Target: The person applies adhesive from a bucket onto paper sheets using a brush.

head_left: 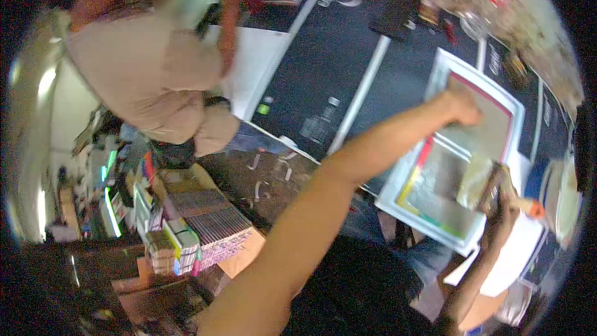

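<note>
A white-bordered rectangular panel (388, 204) with red, yellow and green lines inside its rim lies tilted before me. My left hand (463, 107) reaches over its upper part with the fingers curled closed; what they hold, if anything, is hidden. Along the panel's lower right side, my right hand (497, 221) is wrapped round a tape dispenser (495, 188) with an orange end. A wide, pale, see-through tape roll (476, 179) sits on it, above the panel's surface. Motion blur softens both hands.
Black worktops (333, 43) with white dividing strips run across the back. A clear bottle (320, 121) lies there, near a black bag (396, 15). To the left, another person (143, 74) stands bent over. Bundled booklets (208, 218) fill a box at lower left.
</note>
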Available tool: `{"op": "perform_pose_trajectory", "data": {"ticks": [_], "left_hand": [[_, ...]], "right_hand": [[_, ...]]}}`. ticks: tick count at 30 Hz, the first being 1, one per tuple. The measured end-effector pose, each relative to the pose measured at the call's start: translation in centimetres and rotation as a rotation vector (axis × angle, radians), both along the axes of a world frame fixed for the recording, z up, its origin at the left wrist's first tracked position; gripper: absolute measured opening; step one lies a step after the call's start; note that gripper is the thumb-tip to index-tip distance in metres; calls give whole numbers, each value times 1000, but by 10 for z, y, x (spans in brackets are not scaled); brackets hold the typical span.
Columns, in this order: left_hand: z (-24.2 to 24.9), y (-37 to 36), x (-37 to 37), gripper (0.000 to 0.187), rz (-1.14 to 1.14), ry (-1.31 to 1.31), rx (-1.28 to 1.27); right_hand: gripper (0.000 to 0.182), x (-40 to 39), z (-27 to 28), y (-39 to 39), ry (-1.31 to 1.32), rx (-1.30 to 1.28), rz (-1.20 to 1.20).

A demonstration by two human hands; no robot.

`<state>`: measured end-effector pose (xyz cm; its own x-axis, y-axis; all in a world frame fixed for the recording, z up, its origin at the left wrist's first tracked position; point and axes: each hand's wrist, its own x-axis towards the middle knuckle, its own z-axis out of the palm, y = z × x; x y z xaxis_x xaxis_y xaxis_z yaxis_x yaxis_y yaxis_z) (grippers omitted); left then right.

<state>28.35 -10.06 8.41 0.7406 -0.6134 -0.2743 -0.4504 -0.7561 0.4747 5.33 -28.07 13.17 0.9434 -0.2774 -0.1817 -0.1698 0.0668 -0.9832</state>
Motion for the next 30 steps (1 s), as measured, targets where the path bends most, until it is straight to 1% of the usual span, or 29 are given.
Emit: {"op": "perform_pose_trajectory", "data": {"ticks": [1,2,3,4,5,7,9,11,12,13,14,15,16,19,20,21,23,26,27,28,29,30], "left_hand": [[12,6,-4,63,3,54,-8],[17,4,-4,64,26,31,88],[24,7,-4,66,-7,-29,82],[28,6,-5,67,-8,7,99],[20,2,0,68,-20,-20,140],[22,-6,0,67,-2,26,160],[35,1,-6,67,-24,69,177],[39,1,-9,67,-39,62,205],[41,-1,-10,67,-45,58,222],[41,-2,-9,67,-41,61,213],[39,-3,-8,67,-38,65,208],[35,-4,-6,68,-36,68,204],[29,-6,-4,69,-18,62,208],[23,-8,-2,69,-39,33,236],[30,-7,-7,69,-42,56,241],[38,-5,-9,69,-45,78,246],[45,-5,-11,69,-34,97,254],[46,-8,-11,67,-6,88,260],[44,-8,-11,67,-1,81,260],[43,-8,-11,67,3,78,261],[44,-8,-10,67,0,79,247],[46,-6,-11,66,-3,85,233]], "right_hand": [[51,0,10,12,-118,47,39],[46,0,6,9,-24,-161,-55],[38,-1,2,26,-107,-417,-264],[26,-1,15,43,-181,-421,-135],[18,-2,-9,33,-340,-713,93],[37,16,30,49,-594,-999,665],[44,23,7,57,-495,-1088,610],[43,26,11,71,-491,-1230,465],[41,22,6,79,-454,-1170,497],[39,12,-16,77,-510,-1206,620],[34,-7,-21,91,-451,-1279,638],[32,-24,-16,99,-480,-1145,742],[30,-38,-3,105,-549,-1173,880],[26,-50,29,106,-493,-892,1011],[23,-42,26,100,-585,-1039,868],[23,-28,21,95,-642,-1132,744],[26,7,26,95,-695,-1150,489],[28,22,-5,101,-618,-1187,329],[31,5,-20,104,-326,-1120,564],[29,-16,-34,116,-473,-1185,556],[28,-38,-26,122,-545,-1172,656],[28,-53,-10,121,-553,-1099,848]]}}
